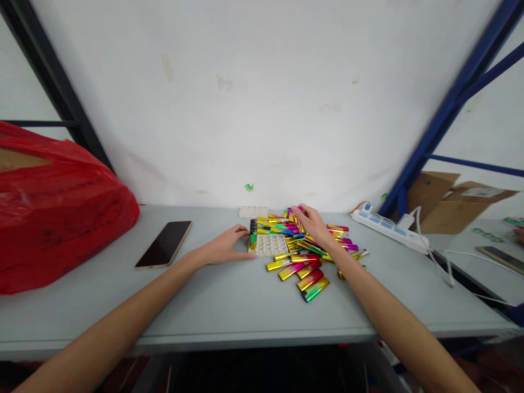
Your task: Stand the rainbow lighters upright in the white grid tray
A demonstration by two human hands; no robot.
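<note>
A white tray [272, 245] with rows of round holes lies on the table, with a few lighters [252, 239] standing upright along its left edge. My left hand [226, 245] is around that left edge, its thumb at the front corner and its fingers beside the standing lighters. Metallic lighters in yellow, red, green, pink and blue lie in a loose pile [308, 260] right of the tray. Over the back of this pile, my right hand [313, 222] has its fingers closed on a pinkish lighter [300, 209], partly hidden by the fingers.
A second white tray [252, 211] lies by the wall. To the left are a phone [164, 244] and a large red plastic bag [61, 213]. At right, a white power strip [388, 229] with cables lies near a blue metal frame [442, 120] and a cardboard box [454, 204].
</note>
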